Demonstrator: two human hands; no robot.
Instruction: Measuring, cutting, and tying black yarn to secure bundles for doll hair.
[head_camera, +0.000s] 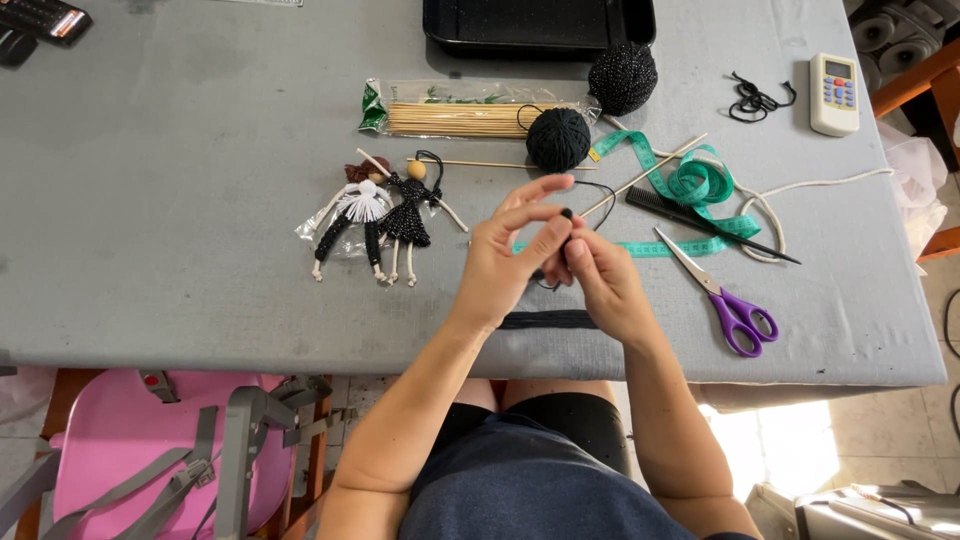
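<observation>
Grey cloth covers the table (180, 200), which carries a black tray (537, 25), a packet of wooden skewers (460, 112), two yarn dolls (380, 212), a black yarn ball (558, 139) and purple scissors (728, 300). Over the near edge, the left hand (505, 262) and right hand (600, 275) meet, each grip narrowed to a pinch on a small black bead (567, 214) and black thread (598, 190).

A black yarn strand (590, 190) runs from a dark ball (558, 139) on the grey table to a small black wound piece (565, 215), pinched upright.
</observation>
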